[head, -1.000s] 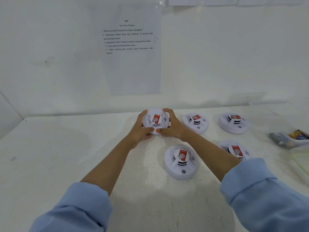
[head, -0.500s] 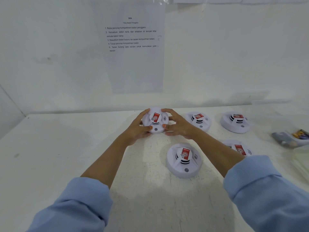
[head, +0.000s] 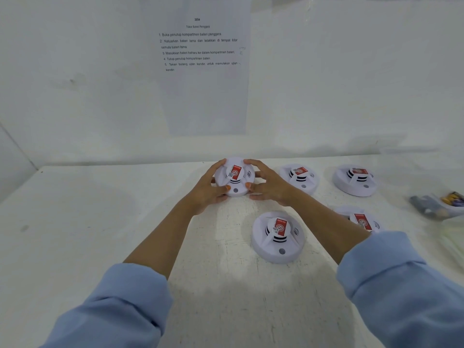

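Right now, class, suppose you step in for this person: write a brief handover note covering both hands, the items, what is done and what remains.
Hands: left hand and right hand grip opposite sides of the smoke detector, face up at the back of the table.
Items: four other detectors lie face up to its right; what look like batteries sit at the right edge.
Done: nothing visibly opened.
Left: probably open this detector and change its battery.
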Demonstrator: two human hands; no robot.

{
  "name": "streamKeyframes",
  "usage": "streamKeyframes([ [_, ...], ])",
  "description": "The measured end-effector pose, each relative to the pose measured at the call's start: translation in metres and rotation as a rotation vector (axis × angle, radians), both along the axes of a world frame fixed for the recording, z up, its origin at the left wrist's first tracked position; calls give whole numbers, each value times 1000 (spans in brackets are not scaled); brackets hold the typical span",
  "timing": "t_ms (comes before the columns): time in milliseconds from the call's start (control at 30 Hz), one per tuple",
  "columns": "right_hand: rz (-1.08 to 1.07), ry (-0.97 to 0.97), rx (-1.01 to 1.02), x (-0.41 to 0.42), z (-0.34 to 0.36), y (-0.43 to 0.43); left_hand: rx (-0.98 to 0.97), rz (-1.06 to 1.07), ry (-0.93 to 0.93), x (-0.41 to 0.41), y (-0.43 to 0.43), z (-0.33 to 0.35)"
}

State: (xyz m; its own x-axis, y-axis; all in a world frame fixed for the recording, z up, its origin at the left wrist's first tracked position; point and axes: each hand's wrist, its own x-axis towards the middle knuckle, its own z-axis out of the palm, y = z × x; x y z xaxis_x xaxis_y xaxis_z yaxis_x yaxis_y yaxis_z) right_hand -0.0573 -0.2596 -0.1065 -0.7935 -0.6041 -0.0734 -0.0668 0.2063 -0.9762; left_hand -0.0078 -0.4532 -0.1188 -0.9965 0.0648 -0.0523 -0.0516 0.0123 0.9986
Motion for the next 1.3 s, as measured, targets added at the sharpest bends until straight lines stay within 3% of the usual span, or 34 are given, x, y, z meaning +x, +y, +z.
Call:
streamKeyframes([
  [1300, -11, 9, 9, 3, 0, -1, -25, 40, 21, 9, 7, 7],
])
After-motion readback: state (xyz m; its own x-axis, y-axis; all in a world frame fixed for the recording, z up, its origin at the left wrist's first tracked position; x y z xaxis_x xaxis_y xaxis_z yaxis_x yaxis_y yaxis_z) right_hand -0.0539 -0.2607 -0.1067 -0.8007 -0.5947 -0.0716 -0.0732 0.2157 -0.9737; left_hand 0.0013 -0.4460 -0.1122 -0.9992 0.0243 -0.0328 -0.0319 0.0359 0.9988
